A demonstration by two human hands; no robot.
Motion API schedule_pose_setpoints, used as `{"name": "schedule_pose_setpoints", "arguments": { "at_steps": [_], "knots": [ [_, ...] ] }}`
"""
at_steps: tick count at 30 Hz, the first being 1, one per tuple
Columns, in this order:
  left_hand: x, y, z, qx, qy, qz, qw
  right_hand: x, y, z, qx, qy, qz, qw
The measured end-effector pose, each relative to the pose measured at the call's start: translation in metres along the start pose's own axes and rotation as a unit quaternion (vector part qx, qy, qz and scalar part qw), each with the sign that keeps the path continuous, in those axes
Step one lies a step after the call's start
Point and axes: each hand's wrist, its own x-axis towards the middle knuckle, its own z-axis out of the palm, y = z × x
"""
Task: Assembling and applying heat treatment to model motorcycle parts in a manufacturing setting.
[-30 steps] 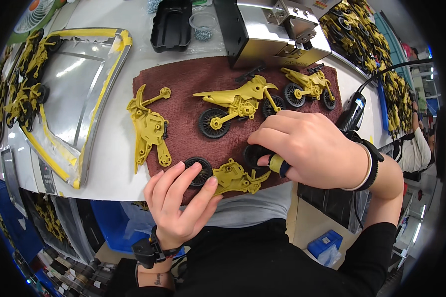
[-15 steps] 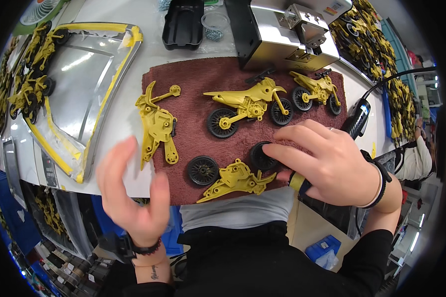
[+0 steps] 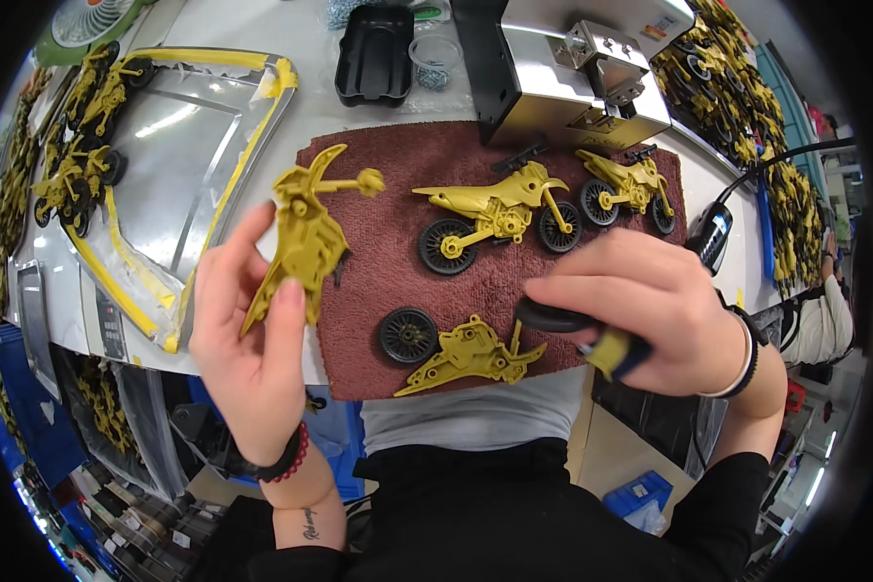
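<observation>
My left hand [image 3: 247, 364] grips a yellow toy motorcycle body half [image 3: 306, 242] between thumb and fingers, raised over the left edge of the brown cloth [image 3: 369, 320]. My right hand [image 3: 655, 306] pinches a black toy wheel [image 3: 551, 316], tilted and lifted at the cloth's right side. A yellow and dark piece [image 3: 611, 354] shows under the right fingers; its kind is unclear. Between the hands lie another yellow body half [image 3: 470, 357] and a second black wheel [image 3: 407, 335]. Two assembled yellow toy motorcycles, one larger [image 3: 495, 206] and one smaller [image 3: 623, 184], rest farther back.
A metal machine [image 3: 572, 78] stands behind the cloth. Beside it are a black tray [image 3: 376, 58] and a clear cup [image 3: 435, 63] of small parts. A yellow-taped metal tray [image 3: 179, 126] with several motorcycles lies left. A corded power screwdriver [image 3: 713, 233] and heaped motorcycles [image 3: 727, 116] are right.
My left hand has closed on the yellow body half and lifted it off the cloth. My right hand has raised and tilted the black wheel. The view has shifted slightly.
</observation>
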Motion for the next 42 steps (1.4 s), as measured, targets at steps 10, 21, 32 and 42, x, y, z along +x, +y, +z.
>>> {"name": "schedule_pose_setpoints", "arguments": {
  "at_steps": [10, 21, 32, 42],
  "knots": [
    [-0.039, 0.034, 0.017, -0.218, -0.228, -0.033, 0.948, -0.038, -0.023, 0.006, 0.381, 0.080, 0.174, 0.905],
    [-0.049, 0.034, 0.023, -0.223, -0.252, -0.054, 0.940, -0.051, -0.030, 0.001, 0.306, 0.084, 0.183, 0.930],
    [-0.049, 0.032, 0.020, -0.229, -0.259, -0.054, 0.937, -0.045, -0.029, 0.005, 0.300, 0.089, 0.139, 0.940],
    [-0.048, 0.031, 0.017, -0.244, -0.268, -0.053, 0.930, -0.043, -0.029, 0.008, 0.286, 0.076, 0.144, 0.944]
  ]
}}
